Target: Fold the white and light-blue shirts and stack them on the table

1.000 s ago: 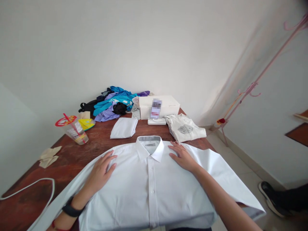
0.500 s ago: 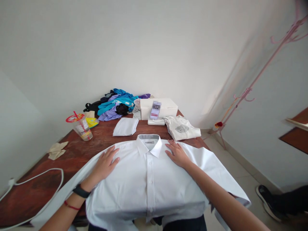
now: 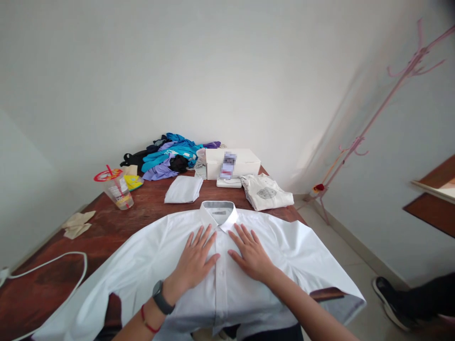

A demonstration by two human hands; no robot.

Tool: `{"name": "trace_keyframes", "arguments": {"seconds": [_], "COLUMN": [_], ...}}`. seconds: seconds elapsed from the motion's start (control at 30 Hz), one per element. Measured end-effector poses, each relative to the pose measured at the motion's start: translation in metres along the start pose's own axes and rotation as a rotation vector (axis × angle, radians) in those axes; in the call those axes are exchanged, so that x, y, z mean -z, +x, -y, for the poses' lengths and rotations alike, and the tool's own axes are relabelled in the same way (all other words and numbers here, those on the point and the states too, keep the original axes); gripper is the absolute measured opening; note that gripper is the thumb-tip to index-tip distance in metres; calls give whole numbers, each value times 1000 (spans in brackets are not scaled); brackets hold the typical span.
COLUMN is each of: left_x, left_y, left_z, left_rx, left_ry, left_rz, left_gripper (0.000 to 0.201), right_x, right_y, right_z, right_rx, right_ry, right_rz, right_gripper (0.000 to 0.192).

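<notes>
A white button-up shirt (image 3: 167,265) lies front side up on the wooden table (image 3: 46,279), its collar toward the back and its sleeves spread to both sides. The lower part hangs over the near edge. My left hand (image 3: 197,258) rests flat on the shirt's chest, left of the button strip, fingers spread. On the other side of the strip, just below the collar, my right hand (image 3: 250,251) lies flat too, with its fingers apart. Neither hand grips the cloth.
Behind the shirt are a folded white cloth (image 3: 183,189), a folded printed garment (image 3: 266,192) and a white box (image 3: 232,161). Heaped clothes (image 3: 170,156), a plastic cup (image 3: 119,189) and a white cable (image 3: 83,265) are leftward. A pink coat rack (image 3: 377,113) and someone's shoe (image 3: 389,303) are right.
Both hands have moved inward from the shoulder areas to the upper chest, either side of the button strip. The shirt's sleeves have shifted slightly.
</notes>
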State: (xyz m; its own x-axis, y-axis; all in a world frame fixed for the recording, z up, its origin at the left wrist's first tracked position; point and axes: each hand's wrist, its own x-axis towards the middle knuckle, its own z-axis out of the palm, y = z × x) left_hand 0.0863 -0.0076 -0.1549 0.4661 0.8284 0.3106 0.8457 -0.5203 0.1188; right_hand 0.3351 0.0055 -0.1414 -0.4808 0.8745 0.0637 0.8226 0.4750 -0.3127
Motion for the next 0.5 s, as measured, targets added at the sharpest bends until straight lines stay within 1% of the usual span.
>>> {"name": "trace_keyframes", "arguments": {"seconds": [0.17, 0.37, 0.5], "left_x": [1, 3, 6], "left_y": [-4, -4, -3], "left_z": [4, 2, 2], "left_rx": [21, 22, 22], "left_ry": [-1, -15, -21], "left_rz": [8, -2, 35], "left_gripper": [63, 62, 64], "right_x": [-1, -2, 0], "right_y": [1, 0, 0], "right_z": [-8, -7, -7], "right_rx": [-36, -68, -81], "right_ry": [-20, -17, -1], "right_rz": [-29, -58, -43], "right_gripper": [64, 64, 64]}}
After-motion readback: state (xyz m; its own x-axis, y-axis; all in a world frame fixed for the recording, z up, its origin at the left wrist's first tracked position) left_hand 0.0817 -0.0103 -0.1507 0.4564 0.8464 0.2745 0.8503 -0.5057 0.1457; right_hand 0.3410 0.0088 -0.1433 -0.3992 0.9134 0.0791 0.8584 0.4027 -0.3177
